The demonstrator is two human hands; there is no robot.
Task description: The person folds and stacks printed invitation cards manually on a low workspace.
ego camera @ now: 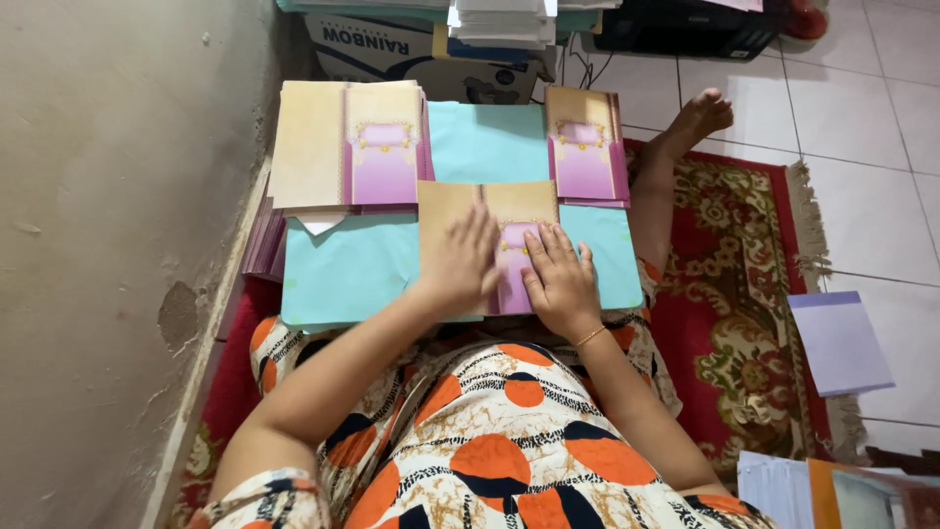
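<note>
On the lap, a tan-and-pink printed card (487, 220) lies flat across a pale turquoise sheet (348, 269). Left hand (460, 263) rests palm-down on the card's tan left panel, fingers spread, gripping nothing. Right hand (560, 279) lies flat on the pink right panel, fingers extended, also gripping nothing; a thin gold bracelet (589, 336) circles its wrist.

Beyond the hands, a stack of matching cards (348, 145) sits at upper left, its edges overhanging purple-edged sheets beside the wall (108, 216). A smaller stack of the same cards (586, 147) sits at upper right, with bare turquoise surface between the two stacks.

At the top edge, a white carton with blue lettering (392, 49) stands under a pile of white paper (501, 22).

To the right, a red patterned rug (744, 255) ends in a fringe on white floor tiles (862, 127). A lavender sheet (840, 343) lies loose on the tiles, well apart from the hands.
</note>
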